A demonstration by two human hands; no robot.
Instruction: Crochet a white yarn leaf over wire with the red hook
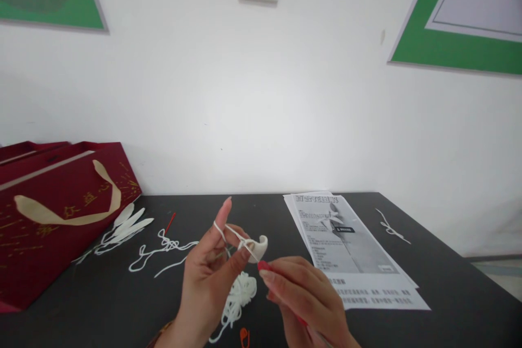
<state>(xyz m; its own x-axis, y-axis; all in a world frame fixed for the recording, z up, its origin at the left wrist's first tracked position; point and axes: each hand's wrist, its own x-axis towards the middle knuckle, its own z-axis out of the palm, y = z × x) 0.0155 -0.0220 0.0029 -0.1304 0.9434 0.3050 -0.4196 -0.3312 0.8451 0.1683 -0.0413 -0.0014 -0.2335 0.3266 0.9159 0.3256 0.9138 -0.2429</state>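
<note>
My left hand (206,277) is raised over the dark table (448,293), forefinger up with white yarn (228,230) looped over it, thumb and fingers pinching a small white crocheted piece (260,246). My right hand (304,296) is closed on a red crochet hook (264,267), its tip just below the white piece. A bundle of white yarn (238,296) lies on the table under both hands.
A dark red gift bag (61,212) with a beige handle lies at the left, white petal-shaped pieces (128,223) beside it. Loose yarn (163,247) trails across the table. Printed instruction sheets (350,250) lie at right. A short yarn scrap (391,227) is far right.
</note>
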